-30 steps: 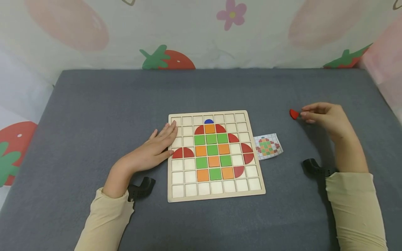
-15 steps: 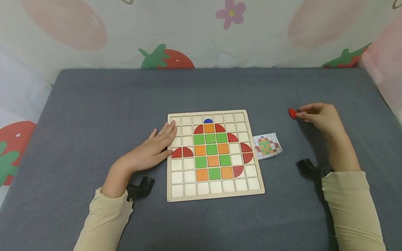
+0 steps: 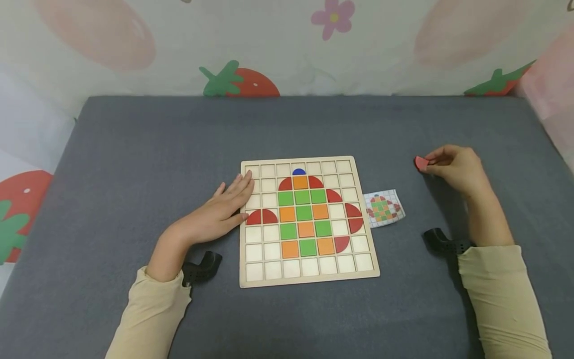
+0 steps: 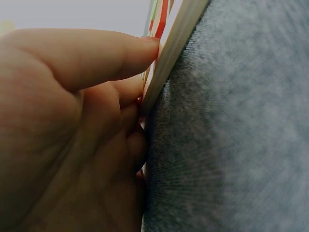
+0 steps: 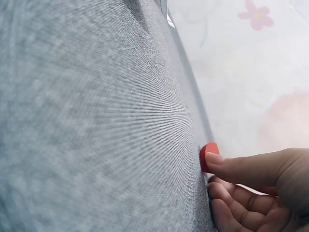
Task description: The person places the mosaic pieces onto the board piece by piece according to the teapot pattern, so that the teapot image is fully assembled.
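My left hand (image 3: 219, 208) rests on the left rim of a wooden grid board (image 3: 309, 282), its fingers straight. In the left wrist view the thumb (image 4: 130, 53) touches the board's edge. Square tiles in green (image 3: 303, 213) and orange (image 3: 306, 230) fill the middle cells, with red quarter-circle tiles (image 3: 354, 225) around them and a blue half-round piece (image 3: 299, 172) at the top. Off to the right, my right hand (image 3: 459, 169) pinches a loose red rounded tile (image 3: 420, 163) between thumb and fingers, at the cloth or just over it. The right wrist view shows the thumb lying on this red tile (image 5: 208, 157).
A small printed pattern card (image 3: 385, 208) sticks out from under the board's right side. Black wrist mounts (image 3: 202, 269) stick out near both sleeves. Grey cloth (image 3: 157, 134) covers the table, and a strawberry-print curtain (image 3: 376, 60) hangs behind it.
My right hand has shifted slightly left, and the red tile has turned in its fingers, from pointing outward to lying closer against the fingertips. The left hand and the board stay put.
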### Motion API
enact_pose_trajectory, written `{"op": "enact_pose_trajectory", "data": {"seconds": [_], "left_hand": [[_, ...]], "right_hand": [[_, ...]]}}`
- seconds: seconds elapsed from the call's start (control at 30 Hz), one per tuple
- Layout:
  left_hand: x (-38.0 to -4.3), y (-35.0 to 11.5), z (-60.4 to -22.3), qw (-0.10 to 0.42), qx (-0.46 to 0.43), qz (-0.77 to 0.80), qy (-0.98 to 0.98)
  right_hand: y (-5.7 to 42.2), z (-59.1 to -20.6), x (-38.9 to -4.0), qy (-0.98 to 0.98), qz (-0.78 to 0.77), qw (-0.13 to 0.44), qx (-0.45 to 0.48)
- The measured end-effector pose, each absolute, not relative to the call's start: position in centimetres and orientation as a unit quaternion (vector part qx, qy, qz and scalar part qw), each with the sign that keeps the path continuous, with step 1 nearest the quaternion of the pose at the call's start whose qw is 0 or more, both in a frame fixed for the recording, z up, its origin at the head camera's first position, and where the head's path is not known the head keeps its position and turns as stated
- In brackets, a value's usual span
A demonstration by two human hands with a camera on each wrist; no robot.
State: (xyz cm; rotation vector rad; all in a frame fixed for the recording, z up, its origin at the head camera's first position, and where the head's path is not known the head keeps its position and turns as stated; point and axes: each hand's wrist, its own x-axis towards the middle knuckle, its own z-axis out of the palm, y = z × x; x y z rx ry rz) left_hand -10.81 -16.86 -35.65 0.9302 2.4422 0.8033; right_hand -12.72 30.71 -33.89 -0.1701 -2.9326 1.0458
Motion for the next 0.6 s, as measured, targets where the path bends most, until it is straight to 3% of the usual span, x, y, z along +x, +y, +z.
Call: {"op": "enact_pose_trajectory", "data": {"seconds": [0.6], "left_hand": [[-10.7,-16.9,-35.3,0.204,0.331,0.289,0.874]], "right_hand": [[30.1,-32.5,-12.2,-0.909,0.410,0.004,-0.074]]}}
